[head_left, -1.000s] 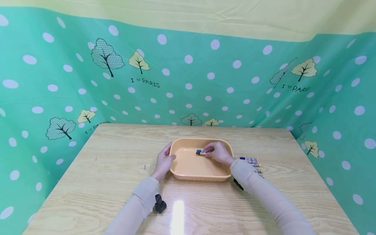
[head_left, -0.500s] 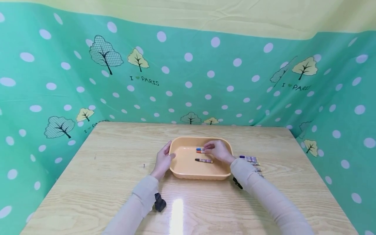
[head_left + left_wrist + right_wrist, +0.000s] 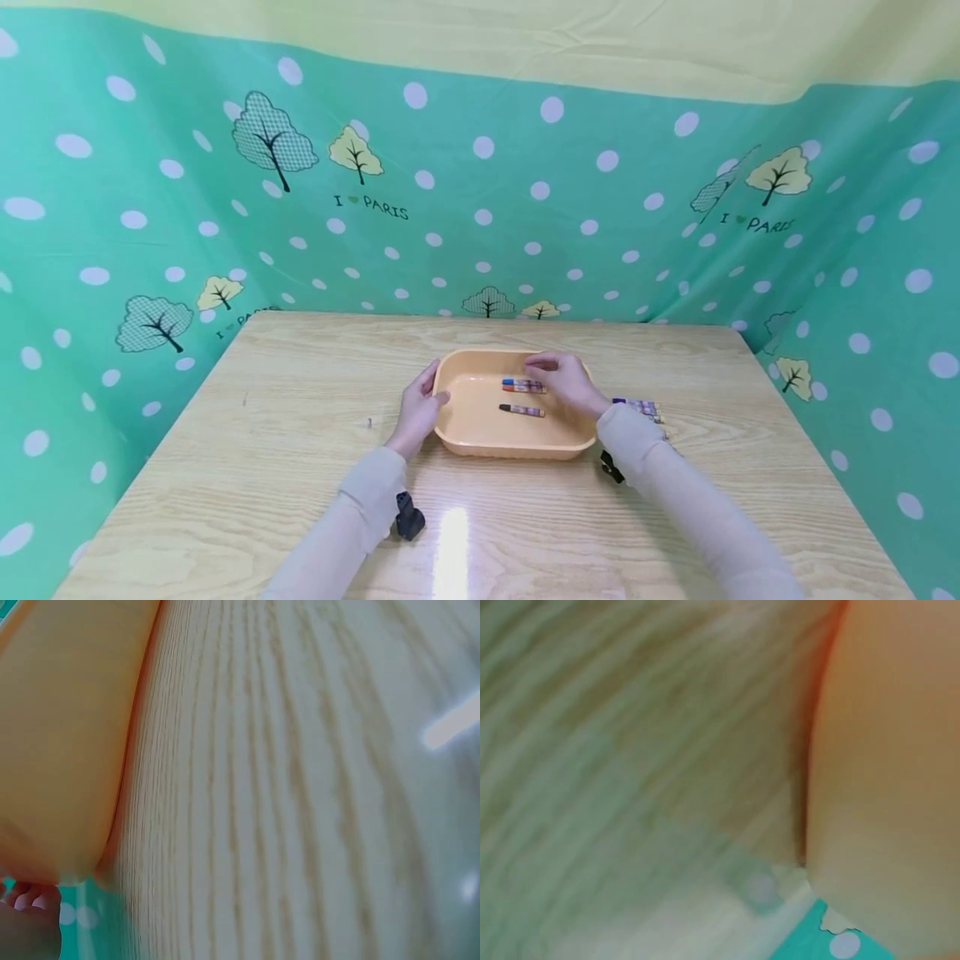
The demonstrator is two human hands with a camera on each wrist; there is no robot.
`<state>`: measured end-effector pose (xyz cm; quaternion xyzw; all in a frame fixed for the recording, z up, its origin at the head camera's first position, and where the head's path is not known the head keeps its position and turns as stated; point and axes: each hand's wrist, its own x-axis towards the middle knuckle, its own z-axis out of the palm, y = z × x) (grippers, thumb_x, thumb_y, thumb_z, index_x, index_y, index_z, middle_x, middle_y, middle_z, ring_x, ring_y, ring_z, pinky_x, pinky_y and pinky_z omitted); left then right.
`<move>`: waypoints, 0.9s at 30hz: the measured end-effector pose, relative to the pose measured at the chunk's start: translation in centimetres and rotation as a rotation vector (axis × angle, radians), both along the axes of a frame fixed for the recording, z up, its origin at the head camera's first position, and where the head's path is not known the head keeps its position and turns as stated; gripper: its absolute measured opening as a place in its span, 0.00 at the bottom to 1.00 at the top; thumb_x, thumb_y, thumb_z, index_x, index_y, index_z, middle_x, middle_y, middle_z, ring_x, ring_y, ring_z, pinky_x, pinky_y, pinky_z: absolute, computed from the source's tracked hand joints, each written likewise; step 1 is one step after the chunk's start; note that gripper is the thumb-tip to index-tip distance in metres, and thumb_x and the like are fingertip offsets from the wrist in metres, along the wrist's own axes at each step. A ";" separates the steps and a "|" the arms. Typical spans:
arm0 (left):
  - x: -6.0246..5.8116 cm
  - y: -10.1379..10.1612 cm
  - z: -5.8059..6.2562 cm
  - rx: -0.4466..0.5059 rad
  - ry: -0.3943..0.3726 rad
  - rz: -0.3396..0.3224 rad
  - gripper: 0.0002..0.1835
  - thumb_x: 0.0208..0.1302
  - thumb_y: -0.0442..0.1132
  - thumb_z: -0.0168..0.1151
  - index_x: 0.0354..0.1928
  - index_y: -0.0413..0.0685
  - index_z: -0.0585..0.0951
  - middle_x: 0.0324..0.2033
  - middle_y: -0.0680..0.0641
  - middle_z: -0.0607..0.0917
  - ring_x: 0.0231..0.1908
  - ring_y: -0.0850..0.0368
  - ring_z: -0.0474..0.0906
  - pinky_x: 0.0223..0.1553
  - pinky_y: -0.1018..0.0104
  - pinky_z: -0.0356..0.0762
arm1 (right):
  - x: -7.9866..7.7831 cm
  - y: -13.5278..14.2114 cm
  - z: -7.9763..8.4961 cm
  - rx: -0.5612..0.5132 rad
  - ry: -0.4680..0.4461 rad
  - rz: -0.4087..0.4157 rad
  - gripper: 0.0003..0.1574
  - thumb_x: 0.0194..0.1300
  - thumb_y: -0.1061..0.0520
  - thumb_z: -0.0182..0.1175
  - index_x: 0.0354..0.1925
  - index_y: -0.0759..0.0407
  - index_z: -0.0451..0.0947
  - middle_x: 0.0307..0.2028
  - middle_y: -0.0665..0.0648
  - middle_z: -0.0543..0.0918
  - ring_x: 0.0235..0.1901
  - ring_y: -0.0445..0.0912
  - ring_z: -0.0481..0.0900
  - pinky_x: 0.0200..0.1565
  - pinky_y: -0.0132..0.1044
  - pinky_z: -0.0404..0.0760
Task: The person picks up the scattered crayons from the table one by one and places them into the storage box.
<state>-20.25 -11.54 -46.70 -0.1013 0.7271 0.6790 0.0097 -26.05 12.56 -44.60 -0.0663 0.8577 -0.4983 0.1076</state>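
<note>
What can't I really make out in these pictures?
Head view: the crayon row beside the tray is partly hidden by the right sleeve.
Head view: print on the dark crayon is too small to read.
Head view: whether the right grip pinches anything; its fingertips are too small.
Left wrist view: the tray is cut off by the top and left edges.
Right wrist view: the table is blurred.

Green dotted cloth (image 3: 450, 258) says "I (heart) PARIS" 3x: back L, back R, & L side, where it's squished nr the corner. Crayons' (image 3: 522, 411) print = too tiny to read.
</note>
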 end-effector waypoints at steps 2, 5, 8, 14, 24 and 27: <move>0.0 0.0 -0.1 0.005 -0.009 0.001 0.35 0.58 0.24 0.50 0.69 0.47 0.57 0.67 0.39 0.60 0.66 0.46 0.58 0.64 0.57 0.64 | 0.3 0.3 0.5 -0.016 0.003 0.016 0.18 0.60 0.56 0.59 0.49 0.57 0.78 0.49 0.55 0.81 0.52 0.49 0.76 0.57 0.43 0.75; 0.1 0.0 -0.1 0.003 -0.014 0.008 0.35 0.58 0.24 0.50 0.69 0.48 0.57 0.67 0.40 0.60 0.66 0.46 0.58 0.64 0.57 0.64 | 0.8 1.1 1.6 -0.032 0.033 0.044 0.19 0.61 0.58 0.58 0.51 0.60 0.76 0.49 0.57 0.81 0.51 0.50 0.77 0.55 0.42 0.77; 0.1 0.0 0.0 -0.002 -0.017 0.011 0.35 0.58 0.25 0.50 0.69 0.48 0.57 0.67 0.40 0.60 0.66 0.46 0.58 0.64 0.57 0.64 | 1.2 2.6 3.0 -0.054 0.066 0.050 0.20 0.61 0.59 0.57 0.53 0.61 0.75 0.50 0.59 0.80 0.50 0.50 0.78 0.54 0.39 0.78; 0.1 0.1 0.1 -0.001 -0.005 0.006 0.35 0.59 0.25 0.50 0.69 0.47 0.57 0.67 0.39 0.60 0.66 0.45 0.58 0.65 0.57 0.63 | 1.2 7.2 5.6 -0.085 0.151 0.053 0.23 0.61 0.55 0.59 0.53 0.63 0.74 0.51 0.62 0.79 0.45 0.38 0.80 0.49 0.28 0.79; 0.2 0.2 0.1 -0.002 0.013 0.004 0.35 0.58 0.24 0.50 0.69 0.45 0.57 0.66 0.37 0.60 0.65 0.44 0.59 0.64 0.56 0.64 | 0.7 12.7 5.3 -0.029 0.210 0.018 0.26 0.61 0.52 0.59 0.53 0.66 0.74 0.50 0.65 0.79 0.39 0.26 0.77 0.44 0.23 0.80; 0.1 0.2 0.1 -0.008 0.018 0.004 0.35 0.58 0.24 0.50 0.69 0.45 0.57 0.66 0.37 0.61 0.65 0.44 0.59 0.64 0.56 0.64 | 0.9 13.7 4.4 -0.002 0.162 0.005 0.27 0.61 0.51 0.58 0.55 0.65 0.73 0.53 0.65 0.77 0.40 0.25 0.77 0.44 0.21 0.79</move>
